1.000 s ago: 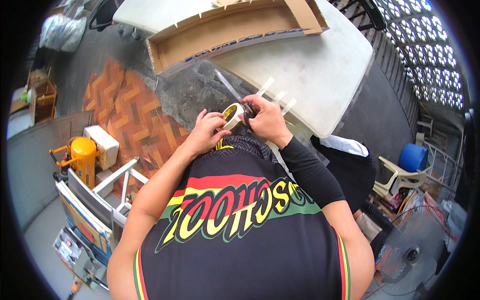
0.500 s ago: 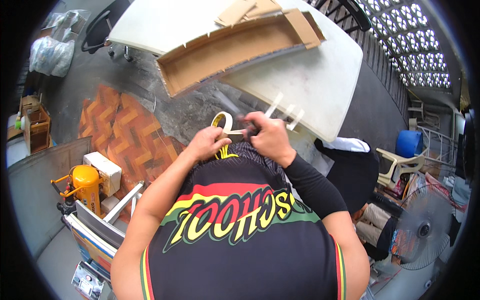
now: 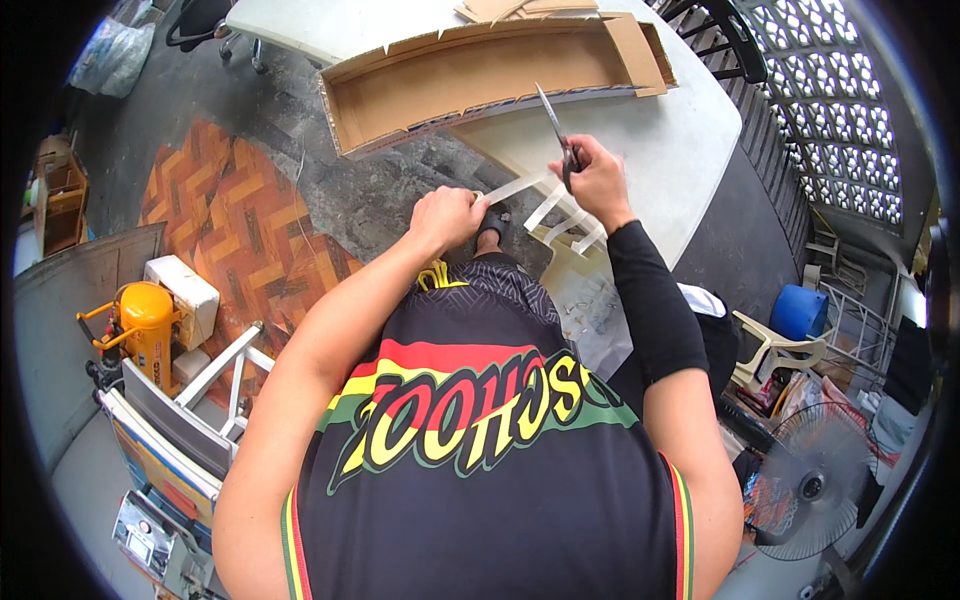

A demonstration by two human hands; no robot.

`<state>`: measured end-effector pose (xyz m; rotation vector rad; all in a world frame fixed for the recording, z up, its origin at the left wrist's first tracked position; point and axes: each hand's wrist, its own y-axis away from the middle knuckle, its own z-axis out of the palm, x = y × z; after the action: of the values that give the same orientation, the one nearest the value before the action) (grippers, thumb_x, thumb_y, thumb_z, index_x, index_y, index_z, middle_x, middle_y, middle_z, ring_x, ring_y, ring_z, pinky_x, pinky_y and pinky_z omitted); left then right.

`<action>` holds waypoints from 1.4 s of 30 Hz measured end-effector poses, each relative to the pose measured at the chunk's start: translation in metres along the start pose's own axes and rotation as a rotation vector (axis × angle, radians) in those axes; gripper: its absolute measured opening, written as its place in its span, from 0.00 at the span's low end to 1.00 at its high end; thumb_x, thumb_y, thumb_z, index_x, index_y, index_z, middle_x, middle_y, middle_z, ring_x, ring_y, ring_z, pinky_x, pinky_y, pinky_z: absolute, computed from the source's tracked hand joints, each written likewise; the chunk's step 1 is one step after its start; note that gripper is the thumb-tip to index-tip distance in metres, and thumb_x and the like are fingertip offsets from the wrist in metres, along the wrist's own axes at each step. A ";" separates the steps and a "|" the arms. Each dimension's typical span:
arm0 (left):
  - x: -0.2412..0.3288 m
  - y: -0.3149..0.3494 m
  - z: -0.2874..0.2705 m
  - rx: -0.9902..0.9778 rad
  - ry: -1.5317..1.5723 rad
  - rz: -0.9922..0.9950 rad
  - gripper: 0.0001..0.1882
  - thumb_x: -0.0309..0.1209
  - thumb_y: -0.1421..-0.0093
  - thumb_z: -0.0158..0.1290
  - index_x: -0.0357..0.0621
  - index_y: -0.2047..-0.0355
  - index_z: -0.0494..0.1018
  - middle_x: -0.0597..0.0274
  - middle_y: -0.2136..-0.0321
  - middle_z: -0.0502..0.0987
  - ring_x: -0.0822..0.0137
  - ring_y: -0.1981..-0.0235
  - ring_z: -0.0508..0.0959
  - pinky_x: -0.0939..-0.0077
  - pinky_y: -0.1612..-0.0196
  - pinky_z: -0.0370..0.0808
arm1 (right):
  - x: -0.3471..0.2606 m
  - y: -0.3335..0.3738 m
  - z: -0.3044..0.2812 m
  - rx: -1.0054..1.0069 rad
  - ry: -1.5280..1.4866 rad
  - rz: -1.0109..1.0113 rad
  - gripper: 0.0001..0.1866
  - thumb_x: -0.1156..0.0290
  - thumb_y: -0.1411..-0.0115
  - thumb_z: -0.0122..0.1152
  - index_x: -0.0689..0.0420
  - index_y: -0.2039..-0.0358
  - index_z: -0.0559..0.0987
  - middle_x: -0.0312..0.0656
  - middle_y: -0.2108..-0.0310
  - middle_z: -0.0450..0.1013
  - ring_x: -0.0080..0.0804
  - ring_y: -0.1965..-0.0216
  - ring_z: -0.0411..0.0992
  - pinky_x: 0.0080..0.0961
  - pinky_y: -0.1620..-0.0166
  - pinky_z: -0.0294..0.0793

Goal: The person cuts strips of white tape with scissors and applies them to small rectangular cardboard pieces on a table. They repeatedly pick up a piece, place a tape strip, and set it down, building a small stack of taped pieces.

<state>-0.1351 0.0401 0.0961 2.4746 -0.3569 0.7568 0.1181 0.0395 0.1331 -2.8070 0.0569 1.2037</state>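
Observation:
My left hand [image 3: 449, 217] is closed around a roll of tape, which its fingers now mostly hide. A pale tape strip [image 3: 518, 187] stretches taut from it toward my right hand [image 3: 597, 180]. That hand grips scissors [image 3: 553, 118] by the dark handles, blades pointing up and away toward the box. Whether its fingers also pinch the strip's end, I cannot tell. Beside and below the right hand, several cut tape strips [image 3: 547, 210] hang from the near edge of the white table [image 3: 690, 130]. Behind the hands, a long open cardboard box [image 3: 480, 80] lies across the tabletop.
Flat cardboard pieces [image 3: 520, 10] lie behind the box. On the left stand a yellow tank [image 3: 147, 310] and a white frame [image 3: 225, 370]. To the right are a beige plastic chair [image 3: 770, 350], a blue drum [image 3: 800, 312] and a fan [image 3: 812, 485].
My right hand has moved right and up with the scissors, drawing the tape out from the roll. My left hand has risen slightly and turned over the roll.

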 end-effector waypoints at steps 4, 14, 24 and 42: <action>0.009 -0.011 0.010 0.000 0.028 -0.126 0.23 0.49 0.37 0.50 0.43 0.66 0.84 0.42 0.71 0.82 0.41 0.64 0.82 0.50 0.57 0.78 | 0.038 -0.014 0.019 0.023 0.082 -0.039 0.18 0.66 0.49 0.75 0.53 0.59 0.80 0.42 0.77 0.78 0.38 0.76 0.78 0.32 0.70 0.76; 0.016 -0.008 0.029 -0.014 0.118 -0.289 0.22 0.48 0.37 0.50 0.43 0.66 0.84 0.42 0.68 0.82 0.40 0.62 0.82 0.49 0.55 0.78 | 0.068 -0.021 0.046 0.048 0.142 -0.199 0.18 0.65 0.49 0.76 0.51 0.59 0.80 0.41 0.76 0.79 0.39 0.74 0.80 0.34 0.69 0.78; 0.006 -0.013 0.040 -0.001 0.124 -0.330 0.24 0.50 0.37 0.51 0.41 0.67 0.83 0.44 0.71 0.82 0.44 0.63 0.82 0.53 0.57 0.78 | 0.071 -0.023 0.046 0.138 0.352 0.053 0.29 0.57 0.54 0.78 0.51 0.53 0.76 0.41 0.61 0.76 0.43 0.57 0.75 0.41 0.56 0.73; -0.025 -0.012 0.055 -0.045 0.331 -0.193 0.21 0.45 0.35 0.51 0.38 0.62 0.81 0.50 0.76 0.82 0.53 0.72 0.83 0.61 0.64 0.77 | 0.048 0.061 -0.013 -0.389 -0.108 0.302 0.31 0.54 0.50 0.78 0.60 0.53 0.77 0.36 0.75 0.74 0.26 0.75 0.74 0.27 0.72 0.72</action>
<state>-0.1262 0.0219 0.0381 2.2494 -0.0132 1.0409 0.1564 -0.0229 0.1038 -3.1413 0.2770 1.5831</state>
